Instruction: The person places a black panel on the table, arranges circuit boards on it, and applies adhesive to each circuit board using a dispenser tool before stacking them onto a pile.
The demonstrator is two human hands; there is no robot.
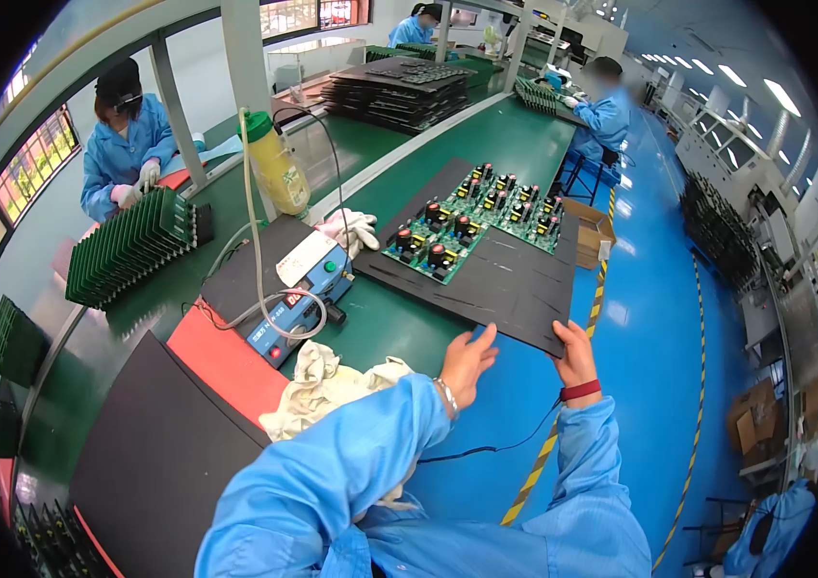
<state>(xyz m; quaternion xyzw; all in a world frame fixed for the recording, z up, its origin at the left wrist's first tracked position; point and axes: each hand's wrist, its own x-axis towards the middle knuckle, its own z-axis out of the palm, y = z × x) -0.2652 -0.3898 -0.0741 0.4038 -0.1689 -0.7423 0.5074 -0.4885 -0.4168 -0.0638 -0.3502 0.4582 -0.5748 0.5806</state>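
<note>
A black sheet (524,279) lies over the green bench top, its near corner reaching past the bench edge. My right hand (576,356) grips that corner, thumb on top and fingers at the side, a red band round the wrist with a dark cord. Just left of it, my left hand (469,368) has its fingers spread, fingertips close to the sheet's near edge. Toward the sheet's far half sit several green circuit boards (438,231) with black, red and yellow components.
A blue control box (298,308) with a hose stands left of the sheet, near a crumpled cloth (327,390) and white gloves (353,229). Behind is a yellow bottle (276,164). Green boards stand racked (134,246) near a person (129,144); another person (603,116) sits farther along.
</note>
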